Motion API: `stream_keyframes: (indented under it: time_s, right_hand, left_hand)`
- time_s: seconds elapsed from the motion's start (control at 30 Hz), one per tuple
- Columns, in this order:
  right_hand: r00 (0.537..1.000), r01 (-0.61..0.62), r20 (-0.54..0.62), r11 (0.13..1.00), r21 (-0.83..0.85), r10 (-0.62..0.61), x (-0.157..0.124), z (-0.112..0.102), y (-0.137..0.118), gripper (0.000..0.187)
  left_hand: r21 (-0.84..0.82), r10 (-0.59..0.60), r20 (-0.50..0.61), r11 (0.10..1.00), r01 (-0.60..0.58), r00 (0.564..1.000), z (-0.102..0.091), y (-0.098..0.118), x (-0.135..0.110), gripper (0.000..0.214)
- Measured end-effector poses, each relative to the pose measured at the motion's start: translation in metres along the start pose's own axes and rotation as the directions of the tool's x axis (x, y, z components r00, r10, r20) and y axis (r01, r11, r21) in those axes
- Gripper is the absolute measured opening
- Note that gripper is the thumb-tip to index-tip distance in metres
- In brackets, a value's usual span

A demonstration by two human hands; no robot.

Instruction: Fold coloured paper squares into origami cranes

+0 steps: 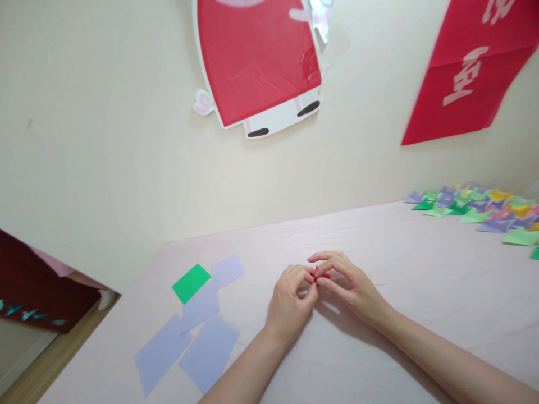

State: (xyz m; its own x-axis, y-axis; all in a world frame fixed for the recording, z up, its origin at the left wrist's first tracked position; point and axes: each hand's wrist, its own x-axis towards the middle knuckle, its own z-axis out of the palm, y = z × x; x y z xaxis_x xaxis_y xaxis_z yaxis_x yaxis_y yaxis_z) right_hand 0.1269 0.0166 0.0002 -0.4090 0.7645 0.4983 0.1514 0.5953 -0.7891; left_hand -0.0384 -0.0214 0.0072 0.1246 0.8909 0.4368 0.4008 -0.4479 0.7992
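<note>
A small piece of red folded paper (322,275) is held just above the pale cloth, between my two hands. My left hand (289,300) pinches its left side between thumb and fingers. From the right, the thumb and index finger of my right hand (352,287) close on the same paper, while another finger sticks out past it. Fingers cover much of the paper, so its full shape is hidden. To the left of my left hand lie flat paper sheets: a green sheet (191,283) and several lilac sheets (210,350), some overlapping.
Folded paper pieces (475,213) in several colours stand in rows at the far right. The pale cloth (269,247) meets a wall (126,140) bearing a red cartoon cutout (256,56) and a red banner (463,73). The table edge drops off at left, above a wooden floor (46,365).
</note>
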Motion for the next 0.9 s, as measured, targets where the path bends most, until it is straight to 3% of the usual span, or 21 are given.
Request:
stream_keyframes:
  time_s: [0.13, 0.53, 0.9]
  right_hand:
    - [1.000, -0.026, 0.005, 0.999, 0.038, 0.026, 0.0017, 0.0018, 0.0005, 0.009]
    - [0.977, -0.206, -0.032, 0.966, 0.156, 0.213, 0.0024, 0.0011, 0.0045, 0.008]
    - [0.971, -0.239, 0.003, 0.969, 0.058, 0.239, 0.0012, 0.0039, -0.0026, 0.012]
  left_hand:
    - [0.050, 0.009, 0.004, 0.999, -0.009, 1.000, 0.0009, -0.0011, -0.0005, 0.015]
    - [-0.013, -0.202, 0.012, 0.979, 0.202, 0.979, -0.0010, -0.0045, 0.0005, 0.006]
    - [0.049, -0.120, -0.025, 0.991, 0.122, 0.992, -0.0029, -0.0027, -0.0002, 0.014]
